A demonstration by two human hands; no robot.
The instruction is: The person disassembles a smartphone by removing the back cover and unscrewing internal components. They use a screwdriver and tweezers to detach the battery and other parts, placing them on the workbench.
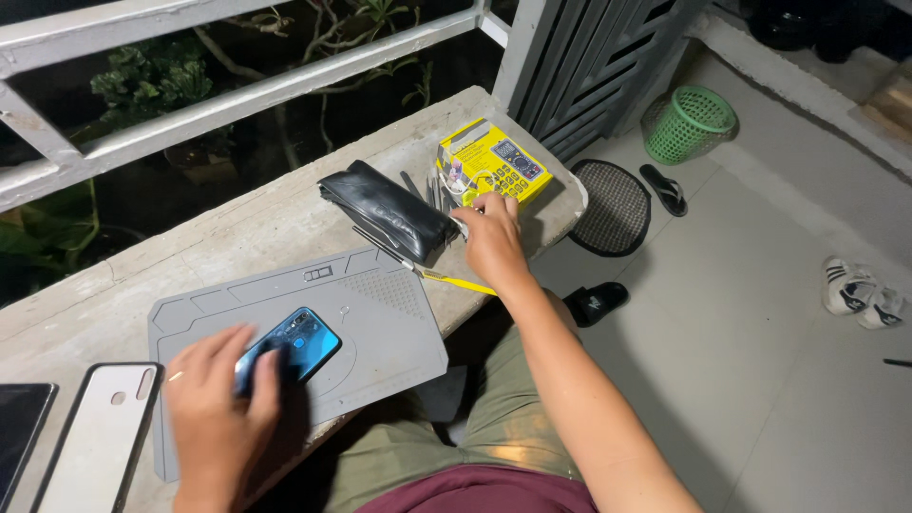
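Left hand (217, 408) is laid flat, fingers (256, 375) spread and pressing on the near end of one blue phone (290, 347), nothing gripped. Phone is seen back-up on one grey mat (380, 313), its long axis running diagonally from the left hand up and right toward the mat centre; most of it sticks out beyond the fingertips. Left hand is far nearer to the phone than the right. One white phone case (100, 432) is placed just left of the left hand on the concrete bench (256, 223), and one dark slab, partly cut off, is seen at the far left edge; its kind cannot be told. Right hand (492, 239) is stretched well away to the bench's far right end, fingers curled at a small item beside one yellow box (503, 166); whether anything is actually pinched cannot be told, since the fingertips are hidden behind the knuckles. One black pouch (385, 209) is lying just left of the right hand, with a few thin metal tools (432, 190) between pouch and box, count unclear. One yellow strip (456, 281) is seen under the right wrist. On the floor: one green basket (689, 122), one round dark mat, two black sandals, white shoes.
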